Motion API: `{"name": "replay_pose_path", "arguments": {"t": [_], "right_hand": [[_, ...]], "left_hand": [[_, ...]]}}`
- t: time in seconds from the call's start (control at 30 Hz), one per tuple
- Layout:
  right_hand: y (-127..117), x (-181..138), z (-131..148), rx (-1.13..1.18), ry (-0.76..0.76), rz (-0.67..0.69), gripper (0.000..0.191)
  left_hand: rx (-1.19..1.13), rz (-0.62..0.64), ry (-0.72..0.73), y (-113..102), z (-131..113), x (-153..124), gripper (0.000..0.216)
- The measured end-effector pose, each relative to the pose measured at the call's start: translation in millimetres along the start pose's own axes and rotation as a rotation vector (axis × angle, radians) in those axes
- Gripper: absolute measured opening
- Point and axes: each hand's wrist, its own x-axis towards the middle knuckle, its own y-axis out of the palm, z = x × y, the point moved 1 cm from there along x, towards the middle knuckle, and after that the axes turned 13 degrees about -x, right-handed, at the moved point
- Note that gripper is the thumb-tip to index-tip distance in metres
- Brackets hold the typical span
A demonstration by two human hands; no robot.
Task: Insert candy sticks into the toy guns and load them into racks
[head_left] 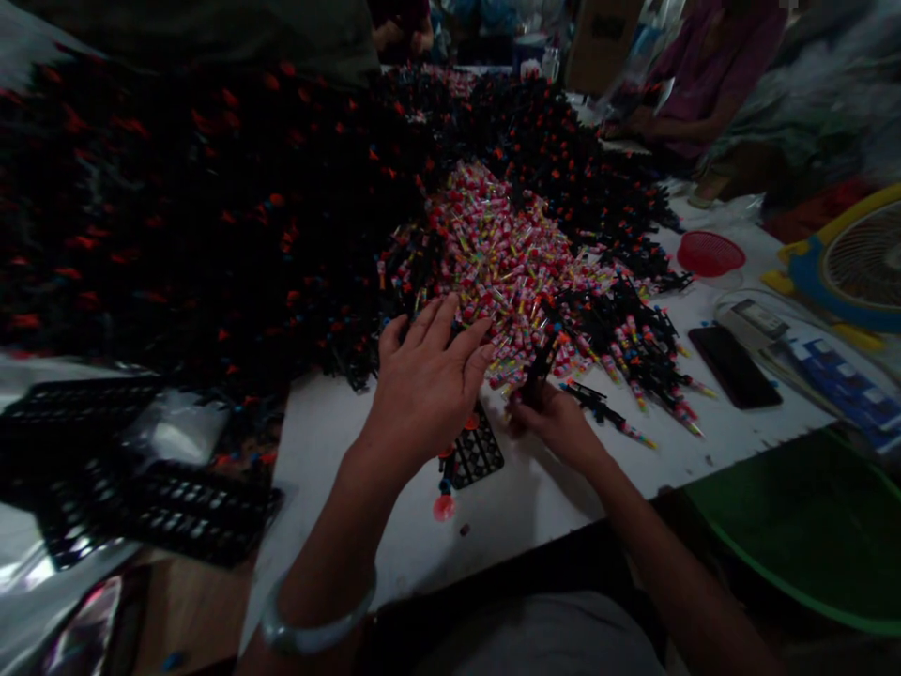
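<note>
My left hand (pixel 429 385) is stretched flat, fingers spread, over the near edge of the heap; whatever lies beneath the palm is hidden. Partly under its wrist, a small black perforated tray (pixel 480 460) lies on the white table. Beside that tray is a black piece with a pink-orange round end (pixel 443 508). My right hand (pixel 556 418) is closed around a black toy gun (pixel 541 364), which points up and away from me. In front of both hands spreads a pile of small pink, white and yellow candy-like tubes (pixel 507 263). More toy guns with tubes attached (pixel 633 352) lie right of my right hand.
A large mound of black toy parts with orange bits (pixel 175 216) fills the left. Black perforated trays (pixel 197 507) are stacked at lower left. To the right are a phone (pixel 734 366), a red basket (pixel 710 253), a fan (pixel 859 258) and a green tub (pixel 809 535). A co-worker (pixel 718 75) sits across.
</note>
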Motion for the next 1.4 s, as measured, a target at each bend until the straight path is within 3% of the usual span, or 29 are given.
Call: {"name": "replay_pose_path", "arguments": {"t": [0.07, 0.13, 0.33, 0.47, 0.53, 0.6, 0.7, 0.77, 0.83, 0.93, 1.0, 1.07, 1.23, 1.3, 1.4], "right_hand": [[31, -8, 0, 0.237, 0.001, 0.116, 0.024], [50, -14, -4, 0.275, 0.003, 0.124, 0.022], [64, -20, 1, -0.262, -0.188, -0.087, 0.018], [68, -22, 10, -0.536, -0.217, -0.079, 0.019], [56, -18, 9, -0.487, -0.226, -0.024, 0.016], [27, -9, 4, -0.455, -0.207, -0.088, 0.015], [-35, 13, -6, -0.726, -0.035, -0.475, 0.017], [-70, 28, -13, -0.974, 0.133, -0.620, 0.024], [-91, 40, -18, -1.104, 0.209, -0.589, 0.023], [-97, 44, -21, -1.122, 0.154, -0.523, 0.015], [-91, 34, -19, -1.023, 0.110, -0.536, 0.012], [-77, 19, -17, -0.770, 0.118, -0.478, 0.013], [4, -25, -11, 0.086, 0.084, -0.014, 0.022], [41, -37, -12, 0.240, 0.070, 0.112, 0.024], [77, -48, -15, 0.266, 0.069, 0.105, 0.023]], "left_hand": [[-0.003, 0.003, -0.006, 0, 0, 0, 0.045], [-0.008, 0.008, -0.013, 0, 0, -1, 0.045], [-0.015, -0.001, -0.030, 0, -1, 0, 0.045], [-0.017, -0.020, -0.016, 0, -1, -1, 0.045], [-0.003, -0.021, -0.009, 0, 0, -1, 0.045], [0.010, -0.024, 0.000, 0, 2, -2, 0.045], [0.018, -0.026, 0.011, 0, 5, 1, 0.045], [0.018, -0.014, 0.014, 1, 6, 4, 0.045], [0.012, -0.004, 0.011, 0, 6, 7, 0.046], [0.002, -0.016, 0.010, -4, 4, 4, 0.048], [0.007, -0.002, 0.041, -7, 0, -4, 0.049], [0.015, 0.037, 0.090, -8, -3, -11, 0.049], [0.025, 0.073, 0.100, -2, -7, -16, 0.043], [0.025, 0.064, 0.092, 0, -7, -14, 0.043], [0.025, 0.055, 0.089, 0, -7, -14, 0.043]]}}
